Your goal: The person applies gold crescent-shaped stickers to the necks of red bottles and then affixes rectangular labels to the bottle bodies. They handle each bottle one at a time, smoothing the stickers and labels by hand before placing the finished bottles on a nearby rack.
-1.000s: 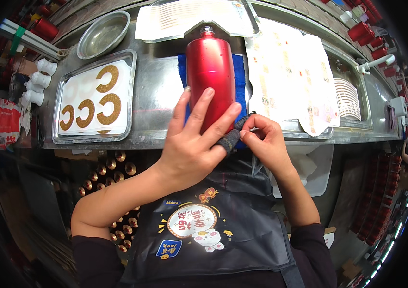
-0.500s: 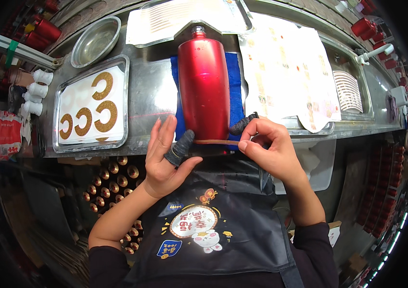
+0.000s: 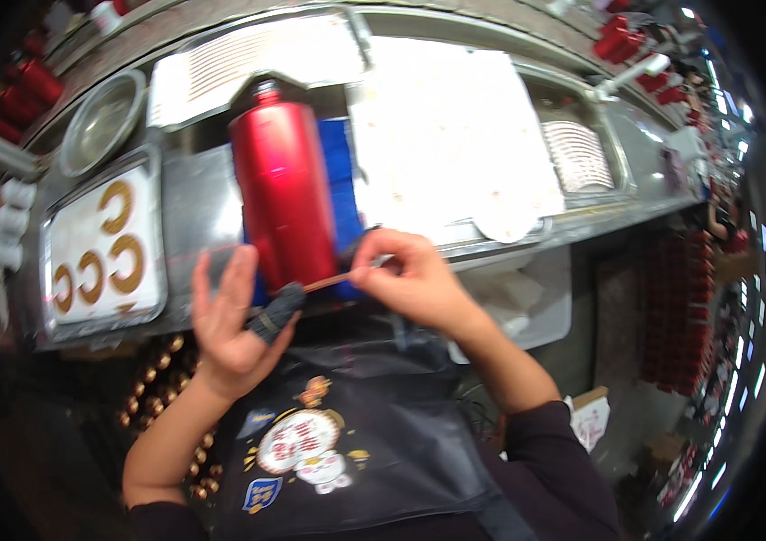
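A red bottle (image 3: 286,194) with a clear threaded neck lies on its side on a blue cloth (image 3: 338,171), its base toward me. My right hand (image 3: 406,275) pinches one end of a thin brownish strip (image 3: 327,281) between thumb and forefinger. The strip runs across the bottle's base, rising slightly to the right. My left hand (image 3: 243,325) has its fingers stretched out, with a dark cover on the forefinger. That covered fingertip is at the strip's left end; blur hides whether it presses on it.
At left lies a metal tray (image 3: 159,261) with gold C-shaped pieces (image 3: 117,207), a metal bowl (image 3: 103,122) behind it. A tray of thin strips (image 3: 230,68) stands at the back. White sheets (image 3: 446,135) cover the right side, beside another strip stack (image 3: 577,155).
The whole view has swung, so the bench sits farther left and tilted. My left covered fingertip has come to the strip's left end. The strip now slants; my right hand still pinches it.
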